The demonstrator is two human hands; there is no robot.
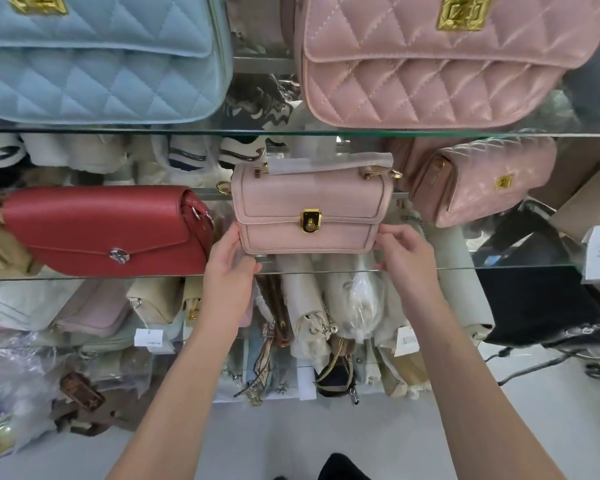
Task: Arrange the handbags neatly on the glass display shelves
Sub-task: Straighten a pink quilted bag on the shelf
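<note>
While upright, pink handbag (309, 209) broadside, clasp-forward.

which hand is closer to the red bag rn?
Left. The left hand grips the lower left corner of the small pink bag, right beside the red bag. The right hand holds the opposite corner, on the far side from it.
</note>
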